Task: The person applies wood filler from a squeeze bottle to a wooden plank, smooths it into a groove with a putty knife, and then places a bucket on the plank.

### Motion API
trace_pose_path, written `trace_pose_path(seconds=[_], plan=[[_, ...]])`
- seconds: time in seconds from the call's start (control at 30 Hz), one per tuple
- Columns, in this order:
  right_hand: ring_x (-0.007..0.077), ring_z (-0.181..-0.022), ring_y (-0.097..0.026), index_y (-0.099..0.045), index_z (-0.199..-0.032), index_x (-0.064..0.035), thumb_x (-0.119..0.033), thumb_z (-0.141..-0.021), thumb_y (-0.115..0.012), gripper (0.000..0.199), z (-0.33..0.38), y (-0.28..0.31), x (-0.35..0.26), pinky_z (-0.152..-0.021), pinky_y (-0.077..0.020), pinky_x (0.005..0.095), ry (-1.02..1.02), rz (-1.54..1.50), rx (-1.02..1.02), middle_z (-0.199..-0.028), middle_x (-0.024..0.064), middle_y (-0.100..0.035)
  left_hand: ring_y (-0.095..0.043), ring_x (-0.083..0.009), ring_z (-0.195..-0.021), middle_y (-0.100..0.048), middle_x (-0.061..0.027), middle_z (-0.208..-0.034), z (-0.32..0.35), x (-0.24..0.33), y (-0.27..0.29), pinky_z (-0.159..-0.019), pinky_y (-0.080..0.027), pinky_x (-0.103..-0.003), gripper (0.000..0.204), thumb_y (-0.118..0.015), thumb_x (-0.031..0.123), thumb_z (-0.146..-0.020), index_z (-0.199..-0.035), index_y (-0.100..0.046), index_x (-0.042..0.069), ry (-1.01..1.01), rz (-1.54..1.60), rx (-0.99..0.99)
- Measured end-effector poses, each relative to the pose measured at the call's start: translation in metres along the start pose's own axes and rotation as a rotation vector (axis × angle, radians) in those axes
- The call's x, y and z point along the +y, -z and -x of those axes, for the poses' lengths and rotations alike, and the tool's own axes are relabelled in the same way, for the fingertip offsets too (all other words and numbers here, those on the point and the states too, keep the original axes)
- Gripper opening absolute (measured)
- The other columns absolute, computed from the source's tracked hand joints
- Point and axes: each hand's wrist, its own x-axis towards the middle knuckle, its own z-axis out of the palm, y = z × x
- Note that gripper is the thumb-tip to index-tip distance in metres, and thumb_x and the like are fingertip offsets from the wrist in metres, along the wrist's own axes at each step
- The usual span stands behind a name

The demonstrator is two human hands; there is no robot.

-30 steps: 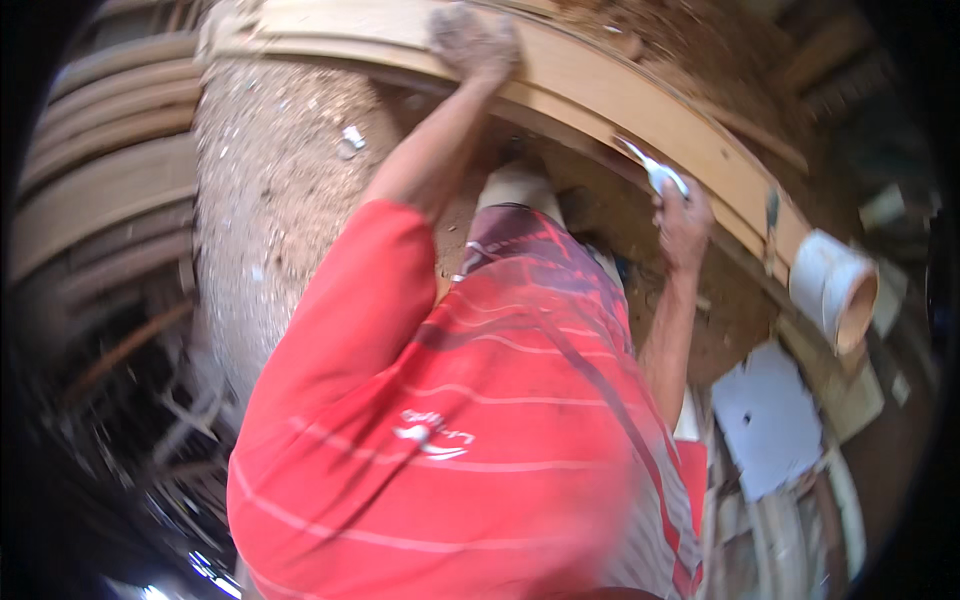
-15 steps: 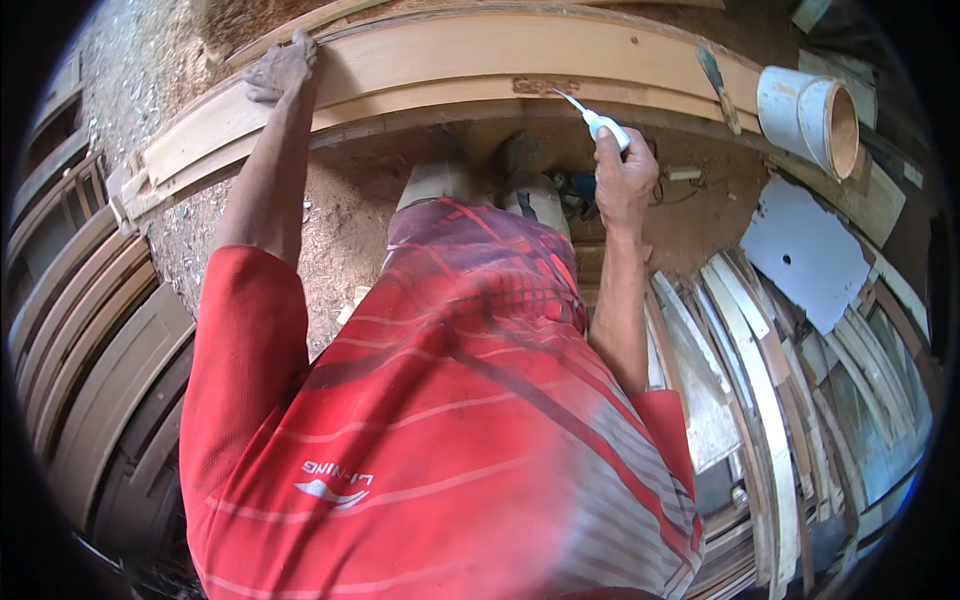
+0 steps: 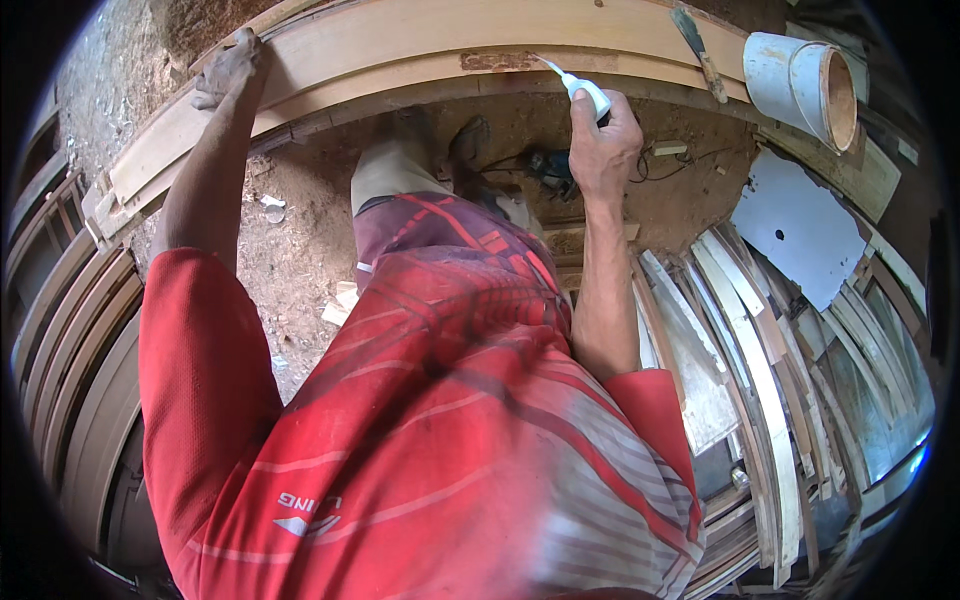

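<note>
A long pale wooden board (image 3: 400,42) lies across the top of the view, with a narrow brown, rough-filled patch (image 3: 497,61) in its near strip. My right hand (image 3: 607,150) grips a small white glue bottle (image 3: 590,95) with a long thin nozzle. The nozzle's tip points left at the right end of the patch; whether it touches the wood I cannot tell. Toward the board's left end, my left hand (image 3: 230,68) lies over the wood with its fingers bent around the far edge, partly hidden.
On the board's right part lie a putty knife (image 3: 700,55) and a pale cylindrical container (image 3: 800,90). A power tool (image 3: 552,170) with a cord sits on the dirt floor below. Wooden strips (image 3: 745,370) and a white sheet (image 3: 797,225) fill the right; dark panels (image 3: 75,330) stand left.
The whole view has shifted, so the board appears higher and farther left. Along the patch, the nozzle tip has moved right to its right end. Both hands keep their hold.
</note>
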Motion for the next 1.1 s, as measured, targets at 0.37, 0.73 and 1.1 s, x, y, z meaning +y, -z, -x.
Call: trace_pose_path(seconds=[0.37, 0.73, 1.1], plan=[[0.0139, -0.06, -0.056, -0.071, -0.096, 0.0006, -0.022, -0.093, -0.072, 0.023, -0.004, -0.009, -0.002, -0.058, -0.0482, 0.0343, 0.084, -0.01, -0.054, -0.067, 0.0068, -0.062, -0.049, -0.0338, -0.141, -0.059, -0.0135, -0.148, 0.018, 0.002, 0.007, -0.113, -0.03, -0.056, 0.071, -0.044, 0.061, -0.091, -0.139, -0.066, 0.013, -0.026, 0.058, 0.063], [0.0159, -0.059, -0.059, -0.071, -0.095, -0.0005, -0.02, -0.093, -0.072, 0.02, -0.002, -0.021, -0.019, -0.059, -0.0502, 0.0351, 0.122, -0.004, -0.106, -0.067, 0.0103, -0.064, -0.048, -0.034, -0.14, -0.058, -0.015, -0.148, 0.022, 0.004, 0.014, -0.112, -0.031, -0.055, 0.075, -0.044, 0.061, -0.092, -0.139, -0.064, 0.006, -0.017, 0.054, 0.014], [0.0221, -0.058, -0.064, -0.07, -0.094, -0.0003, -0.02, -0.092, -0.072, 0.02, 0.004, -0.032, -0.027, -0.058, -0.051, 0.0373, 0.124, -0.001, -0.159, -0.068, 0.0144, -0.066, -0.047, -0.0343, -0.141, -0.057, -0.0172, -0.147, 0.001, -0.005, -0.007, -0.113, -0.029, -0.056, 0.073, -0.043, 0.061, -0.094, -0.139, -0.063, 0.006, -0.069, 0.077, 0.03]])
